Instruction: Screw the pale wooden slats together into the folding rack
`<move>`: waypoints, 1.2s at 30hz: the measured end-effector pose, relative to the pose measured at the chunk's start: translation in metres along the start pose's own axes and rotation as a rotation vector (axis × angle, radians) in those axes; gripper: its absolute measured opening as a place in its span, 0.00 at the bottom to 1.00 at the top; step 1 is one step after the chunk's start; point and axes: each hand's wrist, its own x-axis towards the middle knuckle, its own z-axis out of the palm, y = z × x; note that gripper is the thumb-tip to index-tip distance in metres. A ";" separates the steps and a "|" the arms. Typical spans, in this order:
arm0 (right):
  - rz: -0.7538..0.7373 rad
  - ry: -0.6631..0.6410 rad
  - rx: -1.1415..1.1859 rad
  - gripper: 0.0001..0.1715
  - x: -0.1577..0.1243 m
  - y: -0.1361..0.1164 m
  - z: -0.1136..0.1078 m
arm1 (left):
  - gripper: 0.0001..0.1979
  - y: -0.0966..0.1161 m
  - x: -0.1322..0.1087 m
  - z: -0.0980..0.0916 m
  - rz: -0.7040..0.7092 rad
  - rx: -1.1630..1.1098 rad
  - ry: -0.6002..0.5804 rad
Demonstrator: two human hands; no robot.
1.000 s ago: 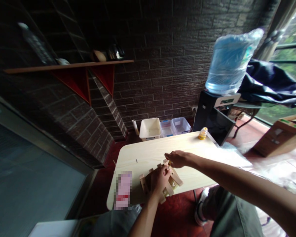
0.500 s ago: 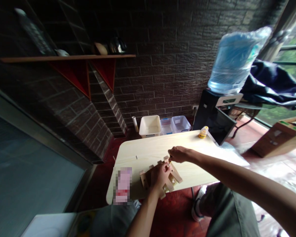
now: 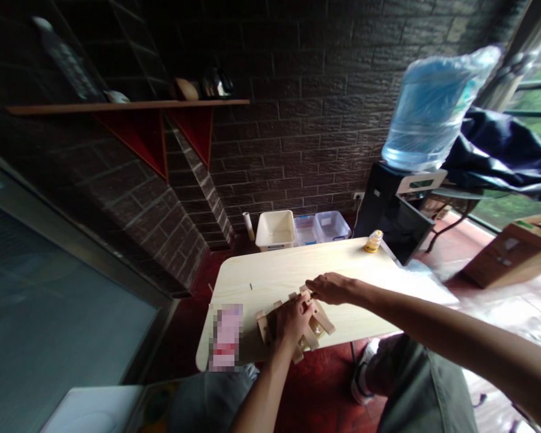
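A small structure of pale wooden bars rests on the near edge of a light wooden table. My left hand lies on top of it with the fingers curled round the bars. My right hand reaches in from the right, fingers pinched at the structure's far end on a small dark piece that I cannot make out.
A small yellow bottle stands at the table's far right corner. A pink blurred object lies at the near left. White and clear plastic bins sit on the floor beyond the table. A water jug stands on a black dispenser at right.
Both hands stay on the wooden structure with only slight shifts. The view has moved a little.
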 end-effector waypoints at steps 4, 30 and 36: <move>0.023 -0.018 0.020 0.18 0.001 -0.002 -0.001 | 0.14 -0.001 0.002 0.002 -0.006 0.041 -0.012; 0.067 -0.025 0.087 0.21 -0.013 0.003 -0.020 | 0.16 0.009 0.000 0.001 0.045 0.047 -0.006; 0.033 -0.020 0.073 0.16 -0.007 0.007 -0.019 | 0.15 0.011 0.000 -0.002 0.014 0.066 -0.007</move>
